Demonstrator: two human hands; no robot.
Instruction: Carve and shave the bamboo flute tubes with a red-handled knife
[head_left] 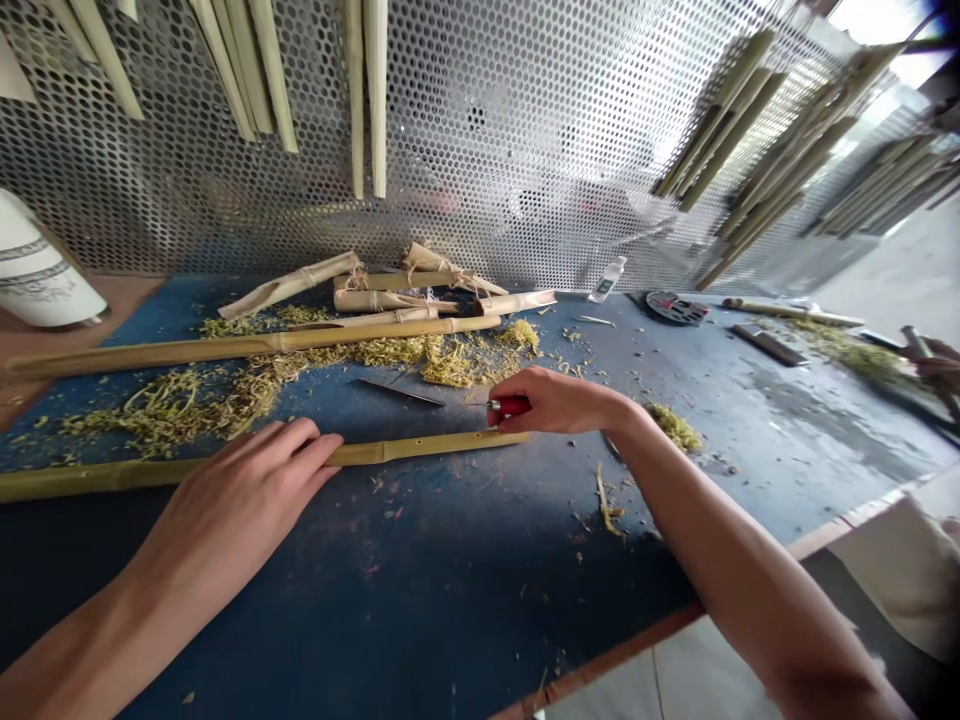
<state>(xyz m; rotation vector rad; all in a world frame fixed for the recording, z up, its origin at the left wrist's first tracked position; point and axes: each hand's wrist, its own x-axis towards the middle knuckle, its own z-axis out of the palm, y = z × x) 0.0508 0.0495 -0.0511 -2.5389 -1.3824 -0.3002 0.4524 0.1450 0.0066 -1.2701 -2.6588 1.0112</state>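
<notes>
My left hand [244, 490] lies over a long greenish bamboo piece [409, 446], its fingers closed around it and the thumb hidden. The bamboo lies along the near side of the blue table and has small dark holes near its right end. My right hand [555, 400] is closed around a small red-handled tool [513, 405] with a metal collar. Its thin tip points left; what kind of tip it is I cannot make out. The fingers are just above the bamboo's right end. Beside them, a flat dark blade [401, 391] rests on the table.
Curly shavings [172, 410] are spread behind the bamboo. A longer bamboo pole [277, 342] and several cut pieces [300, 283] lie behind that. A small bottle [607, 279] and a round dark object [677, 308] stand near the perforated metal panel [465, 130]. At right, another person's hand [937, 362] shows.
</notes>
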